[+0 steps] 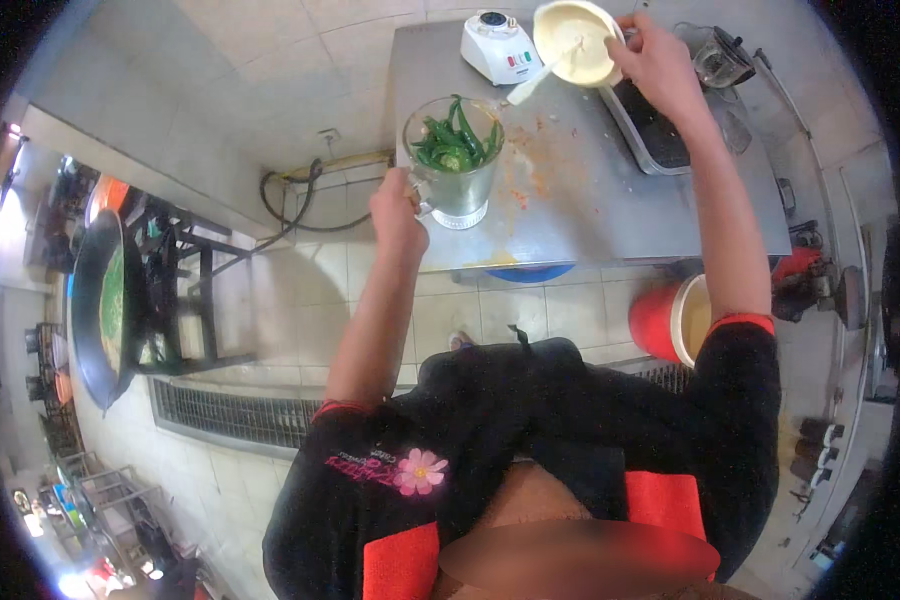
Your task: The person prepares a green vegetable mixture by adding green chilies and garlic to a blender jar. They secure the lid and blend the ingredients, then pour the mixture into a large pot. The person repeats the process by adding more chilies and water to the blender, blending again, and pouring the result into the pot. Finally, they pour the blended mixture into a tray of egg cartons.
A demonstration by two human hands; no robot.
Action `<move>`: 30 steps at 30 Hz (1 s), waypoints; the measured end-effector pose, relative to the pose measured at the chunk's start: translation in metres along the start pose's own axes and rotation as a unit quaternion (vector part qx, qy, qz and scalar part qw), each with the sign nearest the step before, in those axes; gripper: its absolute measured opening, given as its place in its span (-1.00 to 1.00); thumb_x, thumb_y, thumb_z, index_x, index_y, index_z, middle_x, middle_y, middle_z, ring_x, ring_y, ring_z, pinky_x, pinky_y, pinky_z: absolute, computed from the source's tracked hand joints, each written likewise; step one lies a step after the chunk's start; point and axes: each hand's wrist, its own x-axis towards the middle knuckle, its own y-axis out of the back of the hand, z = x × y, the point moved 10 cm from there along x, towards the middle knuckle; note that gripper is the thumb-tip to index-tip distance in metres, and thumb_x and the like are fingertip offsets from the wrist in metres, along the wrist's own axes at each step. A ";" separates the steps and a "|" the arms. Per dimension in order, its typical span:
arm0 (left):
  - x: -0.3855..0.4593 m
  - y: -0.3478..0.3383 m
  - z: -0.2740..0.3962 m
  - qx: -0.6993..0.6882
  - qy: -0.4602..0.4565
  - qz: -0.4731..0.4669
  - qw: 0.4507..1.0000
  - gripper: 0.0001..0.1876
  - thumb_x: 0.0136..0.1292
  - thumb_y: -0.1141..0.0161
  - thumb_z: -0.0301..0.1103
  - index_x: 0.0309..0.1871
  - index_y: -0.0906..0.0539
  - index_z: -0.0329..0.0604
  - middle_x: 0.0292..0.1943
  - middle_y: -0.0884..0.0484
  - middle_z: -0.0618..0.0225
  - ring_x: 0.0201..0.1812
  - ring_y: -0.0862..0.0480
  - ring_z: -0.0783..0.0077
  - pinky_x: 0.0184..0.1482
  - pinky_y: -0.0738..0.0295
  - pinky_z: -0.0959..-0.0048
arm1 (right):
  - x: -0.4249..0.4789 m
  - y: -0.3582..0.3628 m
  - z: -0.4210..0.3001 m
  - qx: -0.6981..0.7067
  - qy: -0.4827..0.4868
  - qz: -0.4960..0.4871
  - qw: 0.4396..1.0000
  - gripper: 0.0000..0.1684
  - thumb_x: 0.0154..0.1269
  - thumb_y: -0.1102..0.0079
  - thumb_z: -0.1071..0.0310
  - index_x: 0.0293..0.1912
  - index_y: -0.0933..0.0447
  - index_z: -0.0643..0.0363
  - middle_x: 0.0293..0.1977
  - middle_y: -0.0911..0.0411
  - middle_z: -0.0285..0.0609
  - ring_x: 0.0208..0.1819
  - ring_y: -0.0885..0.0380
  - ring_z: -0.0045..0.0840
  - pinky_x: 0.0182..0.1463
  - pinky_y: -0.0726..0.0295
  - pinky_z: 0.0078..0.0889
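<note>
My left hand is closed on the handle of a clear blender jar, which stands upright near the left front edge of the steel table. Green chili peppers fill the jar's upper part, some reaching its rim. My right hand grips the rim of a cream plastic bowl, tilted above the table's back. A pale spoon or spatula extends from the bowl towards the jar's rim. The white blender base stands behind the jar, left of the bowl.
Orange-red spills mark the table beside the jar. A dark metal tray and another clear jar are at the right. Below are a red bucket and a blue basin. A large wok stands left.
</note>
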 end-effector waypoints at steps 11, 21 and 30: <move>-0.004 -0.034 0.087 0.355 -0.284 -0.024 0.890 -0.64 0.30 -0.09 -0.15 -0.09 -0.59 -0.31 -0.06 -0.50 0.04 0.05 -0.44 0.14 0.13 -0.29 0.20 | -0.009 -0.004 -0.094 0.031 0.089 0.022 0.995 -0.65 0.20 -0.20 0.22 -0.11 -0.54 0.27 -0.45 -0.60 -0.02 -0.43 -0.61 -0.29 -0.32 -0.57 -0.28; -0.043 -0.064 0.105 0.437 -0.330 -0.106 0.830 -0.67 0.34 -0.08 -0.08 -0.12 -0.62 -0.17 0.00 -0.44 0.02 0.14 -0.31 0.03 0.24 -0.13 0.11 | -0.129 -0.094 -0.161 -0.123 0.376 -0.010 0.918 -0.71 0.20 -0.16 0.08 -0.19 -0.56 0.05 -0.31 -0.55 -0.18 -0.29 -0.63 -0.29 -0.26 -0.61 -0.26; -0.068 -0.064 0.071 0.466 -0.170 -0.088 0.864 -0.52 0.31 -0.15 0.03 -0.37 -0.66 -0.33 -0.56 -0.61 0.20 -0.47 -0.55 0.37 -0.32 -0.48 0.33 | 0.008 -0.125 -0.079 0.054 0.145 -0.156 0.976 -0.58 0.39 -0.05 0.07 -0.01 -0.55 0.23 -0.18 -0.61 -0.03 -0.20 -0.58 -0.24 -0.10 -0.52 -0.29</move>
